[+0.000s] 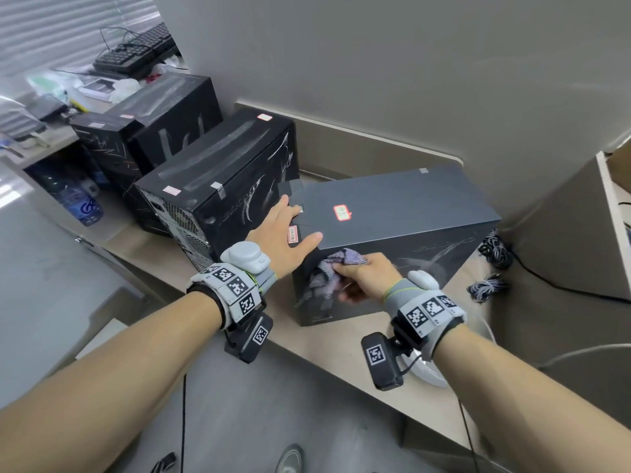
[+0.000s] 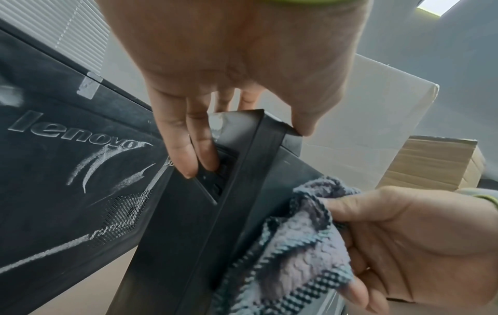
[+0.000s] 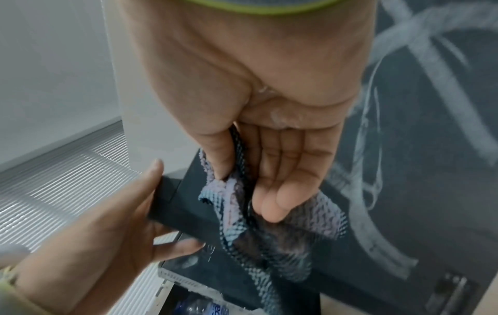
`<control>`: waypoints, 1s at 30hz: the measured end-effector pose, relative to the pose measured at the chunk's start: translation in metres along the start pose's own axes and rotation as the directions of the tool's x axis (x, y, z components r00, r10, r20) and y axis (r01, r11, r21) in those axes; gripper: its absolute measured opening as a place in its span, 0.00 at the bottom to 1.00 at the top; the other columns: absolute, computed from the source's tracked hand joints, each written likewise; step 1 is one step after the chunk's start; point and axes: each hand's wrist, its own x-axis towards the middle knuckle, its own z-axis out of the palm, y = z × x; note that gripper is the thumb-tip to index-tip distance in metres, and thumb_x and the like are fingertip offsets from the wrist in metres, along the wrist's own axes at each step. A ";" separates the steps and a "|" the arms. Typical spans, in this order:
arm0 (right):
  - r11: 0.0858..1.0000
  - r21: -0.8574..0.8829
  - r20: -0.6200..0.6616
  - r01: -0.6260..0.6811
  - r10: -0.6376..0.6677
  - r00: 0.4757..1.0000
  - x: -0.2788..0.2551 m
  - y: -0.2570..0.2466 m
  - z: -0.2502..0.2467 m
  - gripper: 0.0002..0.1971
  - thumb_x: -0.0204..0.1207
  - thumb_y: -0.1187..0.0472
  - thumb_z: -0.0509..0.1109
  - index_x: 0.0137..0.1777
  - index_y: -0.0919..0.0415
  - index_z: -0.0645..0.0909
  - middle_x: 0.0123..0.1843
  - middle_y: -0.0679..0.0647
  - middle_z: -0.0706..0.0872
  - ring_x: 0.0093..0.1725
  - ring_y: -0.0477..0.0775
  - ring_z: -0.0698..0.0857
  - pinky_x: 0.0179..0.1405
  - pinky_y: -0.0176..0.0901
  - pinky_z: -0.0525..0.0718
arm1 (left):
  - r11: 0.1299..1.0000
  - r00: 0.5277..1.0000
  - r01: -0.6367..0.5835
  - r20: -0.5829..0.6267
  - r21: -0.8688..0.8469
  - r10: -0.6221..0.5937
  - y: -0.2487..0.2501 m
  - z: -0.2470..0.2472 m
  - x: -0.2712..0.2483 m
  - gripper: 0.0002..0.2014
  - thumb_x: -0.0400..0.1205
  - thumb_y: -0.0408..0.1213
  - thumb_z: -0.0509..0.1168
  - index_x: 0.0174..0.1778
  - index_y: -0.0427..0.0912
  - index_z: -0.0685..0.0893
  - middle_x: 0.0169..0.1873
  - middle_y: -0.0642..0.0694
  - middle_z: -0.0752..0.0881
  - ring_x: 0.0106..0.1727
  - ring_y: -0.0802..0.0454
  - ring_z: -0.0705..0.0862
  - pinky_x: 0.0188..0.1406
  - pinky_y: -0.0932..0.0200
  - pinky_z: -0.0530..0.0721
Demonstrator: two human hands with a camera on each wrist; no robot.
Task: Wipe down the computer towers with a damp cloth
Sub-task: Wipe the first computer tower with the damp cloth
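The nearest black computer tower (image 1: 403,213) lies on a beige counter (image 1: 341,346). My left hand (image 1: 293,227) rests on its top left corner with straight fingers; in the left wrist view the fingers (image 2: 188,153) reach down the end face and the thumb sits on the near edge. My right hand (image 1: 345,271) grips a bunched purple-grey cloth (image 1: 327,278) and holds it against the tower's near face, just below the top edge. The right wrist view shows the cloth (image 3: 242,223) pinched between thumb and fingers. Pale dust streaks (image 3: 377,149) mark that face.
A second dusty tower (image 1: 222,186) stands close to the left, with two more towers (image 1: 164,110) behind it. Cable bundles (image 1: 491,254) lie right of the near tower. A water bottle (image 1: 82,203) sits under the counter. A grey wall runs behind.
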 end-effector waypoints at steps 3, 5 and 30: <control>0.999 -0.014 0.004 -0.053 0.053 0.999 0.009 0.011 0.015 0.09 0.77 0.64 0.72 0.36 0.66 0.80 0.28 0.62 0.86 0.20 0.57 0.83 0.23 0.43 0.83 | 1.000 1.000 -0.013 0.001 -0.010 0.013 -0.003 0.000 0.000 0.33 0.75 0.67 0.62 0.75 0.60 0.68 0.83 0.61 0.56 0.73 0.47 0.76 0.64 0.52 0.72; 0.991 -0.048 -0.075 -0.126 0.122 0.990 0.015 0.028 0.012 0.08 0.75 0.65 0.73 0.36 0.66 0.81 0.31 0.65 0.85 0.20 0.57 0.83 0.26 0.49 0.85 | 1.000 1.000 -0.017 0.009 -0.017 0.017 -0.005 0.000 -0.001 0.34 0.75 0.67 0.61 0.76 0.61 0.67 0.83 0.62 0.55 0.73 0.46 0.76 0.65 0.52 0.73; 0.993 0.005 0.032 -0.114 0.114 0.993 0.031 0.038 0.061 0.09 0.78 0.62 0.72 0.37 0.65 0.82 0.29 0.59 0.86 0.23 0.56 0.82 0.25 0.42 0.82 | 0.991 0.994 -0.105 0.016 -0.085 0.107 -0.006 -0.003 -0.005 0.31 0.80 0.60 0.63 0.78 0.55 0.67 0.84 0.57 0.54 0.78 0.52 0.69 0.69 0.44 0.70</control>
